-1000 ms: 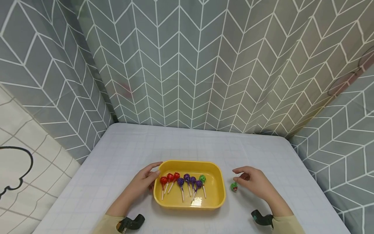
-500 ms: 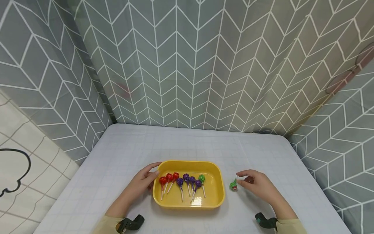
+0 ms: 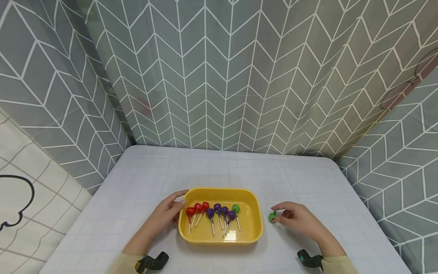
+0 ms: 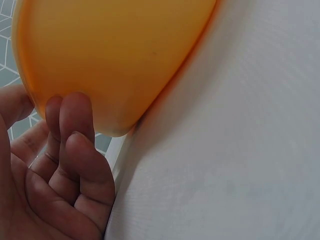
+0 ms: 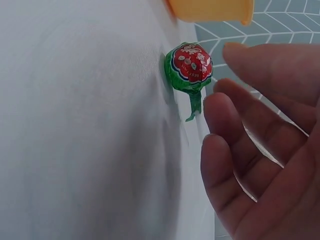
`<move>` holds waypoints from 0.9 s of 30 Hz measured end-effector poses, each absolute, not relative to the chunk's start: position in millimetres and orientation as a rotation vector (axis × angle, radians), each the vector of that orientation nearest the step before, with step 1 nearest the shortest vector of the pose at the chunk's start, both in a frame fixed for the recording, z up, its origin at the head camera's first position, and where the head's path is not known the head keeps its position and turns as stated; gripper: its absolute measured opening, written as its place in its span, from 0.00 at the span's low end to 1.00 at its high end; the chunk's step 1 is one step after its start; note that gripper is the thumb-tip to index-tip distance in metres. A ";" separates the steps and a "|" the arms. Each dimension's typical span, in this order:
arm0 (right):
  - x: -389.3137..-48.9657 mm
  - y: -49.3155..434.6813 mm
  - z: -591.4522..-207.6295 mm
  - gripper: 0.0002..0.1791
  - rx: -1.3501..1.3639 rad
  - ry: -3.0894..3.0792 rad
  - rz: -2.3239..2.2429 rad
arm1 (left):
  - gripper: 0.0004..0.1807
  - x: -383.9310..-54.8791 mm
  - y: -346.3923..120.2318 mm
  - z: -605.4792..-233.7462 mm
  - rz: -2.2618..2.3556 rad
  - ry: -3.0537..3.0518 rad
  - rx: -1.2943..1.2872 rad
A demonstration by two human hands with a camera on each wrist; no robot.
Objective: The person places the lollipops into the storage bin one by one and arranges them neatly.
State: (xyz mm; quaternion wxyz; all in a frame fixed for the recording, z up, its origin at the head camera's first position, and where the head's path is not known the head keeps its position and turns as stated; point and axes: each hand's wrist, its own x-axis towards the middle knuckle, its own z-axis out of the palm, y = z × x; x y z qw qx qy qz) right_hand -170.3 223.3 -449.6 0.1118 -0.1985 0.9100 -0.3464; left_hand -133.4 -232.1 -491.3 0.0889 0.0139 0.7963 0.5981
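My left hand point(image 3: 172, 209) holds the left end of a yellow tray point(image 3: 253, 235), thumb at the rim. In the left wrist view its curled fingers point(image 4: 77, 120) press against the tray's outer wall. Inside the tray lie red lollipops point(image 3: 198, 208), purple lollipops point(image 3: 210, 213) and one green lollipop point(image 3: 235, 208). To the tray's right, another green lollipop point(image 3: 272, 217) is at the table surface, its wrapper point(image 5: 190, 65) green with a red label. My right hand point(image 3: 297, 217) is beside it, thumb and index finger spread around it; its stick is hardly visible.
A white cloth point(image 3: 164, 163) covers the table. Grey curtains point(image 3: 219, 76) with a white chevron pattern stand behind and at the sides. Each wrist wears a dark camera mount point(image 3: 154, 262). A pale checked cloth point(image 3: 34, 182) shows at the left.
The right hand first moved slightly right, its fingertips at the loose lollipop's stick, then came back left with its fingers around the candy. The left hand and tray stay in place.
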 end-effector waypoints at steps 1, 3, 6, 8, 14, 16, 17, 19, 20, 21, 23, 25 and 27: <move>-170.7 222.6 -449.7 0.15 -0.591 2.664 -1.014 | 0.25 -133.4 -232.5 -491.5 1.785 2.363 0.039; -171.5 221.5 -450.1 0.15 -0.626 2.649 -1.008 | 0.25 -133.6 -233.2 -492.0 1.797 2.350 0.040; -172.6 220.1 -451.2 0.15 -0.663 2.651 -0.990 | 0.25 -134.0 -234.3 -492.9 1.811 2.331 0.043; -173.4 219.3 -452.0 0.14 -0.686 2.656 -0.979 | 0.25 -134.0 -234.5 -493.1 1.811 2.331 0.047; -175.3 218.0 -453.4 0.13 -0.716 2.665 -0.930 | 0.26 -134.0 -234.3 -492.1 1.811 2.332 0.047; -175.4 217.8 -453.3 0.12 -0.723 2.669 -0.904 | 0.26 -133.7 -234.2 -491.4 1.813 2.330 0.047; -175.4 217.7 -453.1 0.12 -0.728 2.671 -0.889 | 0.26 -133.6 -234.1 -491.0 1.814 2.330 0.046; -175.3 217.1 -452.5 0.12 -0.738 2.682 -0.860 | 0.26 -133.2 -234.0 -490.1 1.812 2.330 0.045; -175.1 216.7 -451.8 0.11 -0.741 2.688 -0.847 | 0.26 -133.0 -233.9 -489.7 1.811 2.331 0.044; -174.9 216.2 -451.0 0.11 -0.743 2.694 -0.836 | 0.26 -132.8 -233.9 -489.3 1.809 2.333 0.044; -174.3 214.9 -449.4 0.11 -0.736 2.708 -0.812 | 0.26 -132.3 -233.7 -488.4 1.806 2.334 0.041; -173.7 213.6 -448.1 0.11 -0.725 2.723 -0.791 | 0.26 -131.8 -233.3 -487.6 1.804 2.335 0.042; -173.3 212.5 -447.2 0.11 -0.706 2.735 -0.773 | 0.26 -131.5 -232.8 -486.9 1.801 2.336 0.042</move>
